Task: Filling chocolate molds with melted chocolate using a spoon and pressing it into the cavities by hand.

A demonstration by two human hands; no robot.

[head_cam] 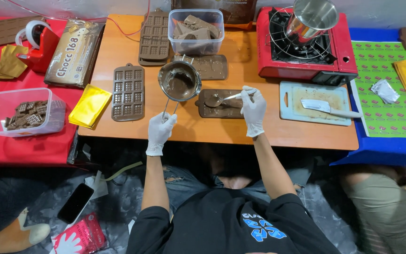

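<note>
Left hand (160,133), gloved, closed round the near end of the wire handle of the pot (179,81), held above the middle of the worktop (222,134), melted chocolate inside. Right hand (253,109), gloved too, pinching the handle of the spoon (222,99), bowl resting on the mould (219,104) just right of the pot and partly filled. Pot likely stiff metal, fairly light but front-heavy on so thin a handle, contents runny and apt to slop if tilted; best gripped well back on the handle, away from the warm bowl. Spoon light, rigid, probably slick with chocolate near the bowl, so better taken at the clean far end of its stem. Mould probably soft silicone, floppy once full, better lifted from beneath at both ends. Empty mould (128,92) left of the pot, more moulds (154,37) at the far side, a tub (197,31) of chocolate pieces beside them, red stove (341,51) far right, board (316,104) with knife (327,108) near it.
</note>
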